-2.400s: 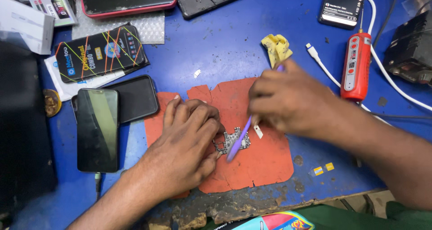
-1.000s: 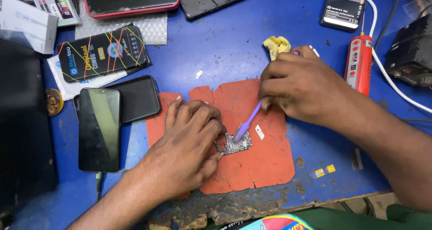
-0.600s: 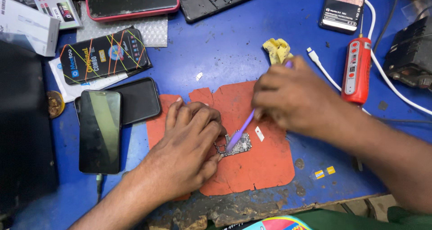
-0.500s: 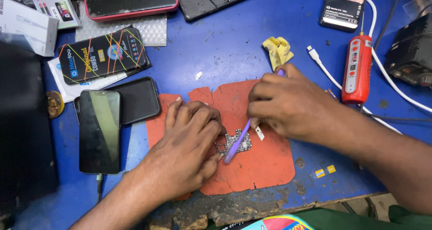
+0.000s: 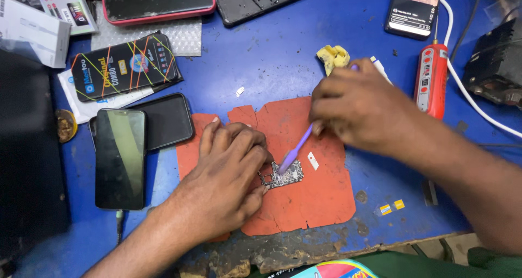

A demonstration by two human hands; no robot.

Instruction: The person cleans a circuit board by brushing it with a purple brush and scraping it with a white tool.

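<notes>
Two bare hands work a small circuit board on an orange mat.

The blue worktop is painted, scuffed and chipped along its near edge. On it lies a thin, flat orange mat with ragged, notched edges. The left hand lies flat on the mat, fingertips pressing the edge of the small metallic circuit board, irregular and densely studded, near the mat's middle. The right hand is closed in a pinch grip on a slim lilac plastic brush, its head touching the board. A crumpled yellow rag lies beyond the knuckles.
</notes>
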